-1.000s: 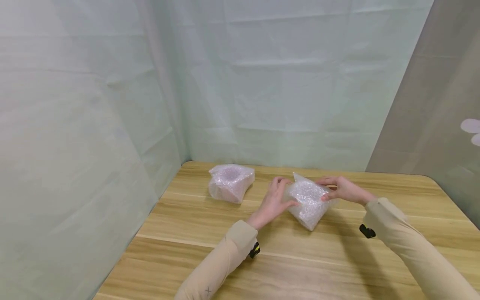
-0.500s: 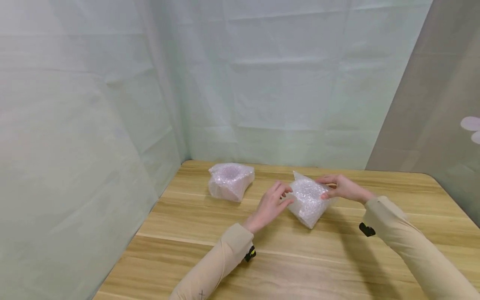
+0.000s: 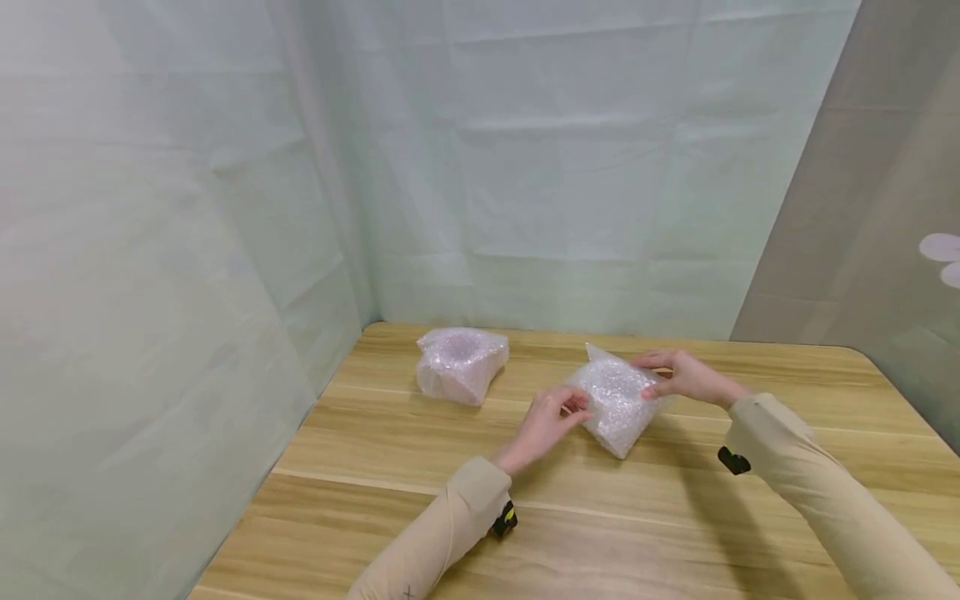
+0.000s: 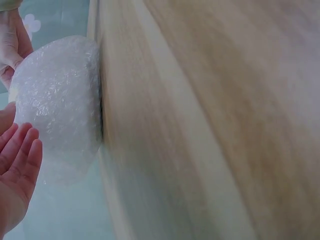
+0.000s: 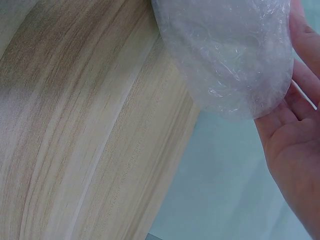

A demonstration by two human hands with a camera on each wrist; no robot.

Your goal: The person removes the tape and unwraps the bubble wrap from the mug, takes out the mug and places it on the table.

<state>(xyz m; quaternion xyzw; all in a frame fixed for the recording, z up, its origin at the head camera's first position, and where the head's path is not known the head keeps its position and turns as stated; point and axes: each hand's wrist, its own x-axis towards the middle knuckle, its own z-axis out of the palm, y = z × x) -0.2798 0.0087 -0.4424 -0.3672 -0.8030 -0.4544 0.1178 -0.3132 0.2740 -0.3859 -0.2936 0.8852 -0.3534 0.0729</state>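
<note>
a small dark cross-shaped mark [image 3: 408, 592] showed on the left sleeve [image 3: 442, 533], nearer the person than the bubble-wrapped bundle [image 3: 615, 408] and to its left; a yellow-green patch on the black wrist device [image 3: 505, 520] there was too small to read. the bundle sat on the table [image 3: 570, 533], whose light brown wood grain ran in darker streaks and pale lines in front of it. the right hand [image 3: 686, 379] pinched the bundle at its right side, thumb on the near face and fingers behind. the left hand [image 3: 551, 417] was at the bundle's left side, fingers loosely bent and thumb spread apart from them; whether they touched the wrap could not be told. a 2nd, pinkish bundle [image 3: 461, 367], also in bubble wrap, sat left of the held bundle and slightly farther back. creased pale green cloth [image 3: 555, 167] hung behind the held bundle, and a grey-brown panel [image 3: 840, 208] with a pale flower shape [image 3: 940, 247] stood behind it to the right.
</note>
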